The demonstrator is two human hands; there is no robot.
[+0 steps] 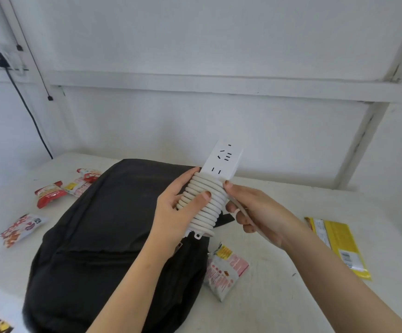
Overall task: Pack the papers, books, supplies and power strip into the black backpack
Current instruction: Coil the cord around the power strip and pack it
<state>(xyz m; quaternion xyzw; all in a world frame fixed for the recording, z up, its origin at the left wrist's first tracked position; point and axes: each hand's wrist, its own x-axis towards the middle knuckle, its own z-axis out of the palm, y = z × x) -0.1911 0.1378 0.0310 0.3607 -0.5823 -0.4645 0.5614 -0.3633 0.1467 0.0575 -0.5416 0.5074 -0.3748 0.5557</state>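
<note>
Gripping the white power strip (221, 159) above the right edge of the black backpack (103, 236), the left hand (178, 207) curls round its body, thumb pressed across the coiled cord (204, 210). The right hand (255, 212), just right of the strip, has its fingers clenched round the cord's loose end, one fingertip touching the top coil. The strip tilts, its socket end pointing up and away from the backpack, which lies flat on the white table (279, 304). Left of the backpack lie a red snack packet (49, 193) and others; a pale snack packet (224, 267) rests against its right side, and a yellow packet (339, 243) lies well to its right.
</note>
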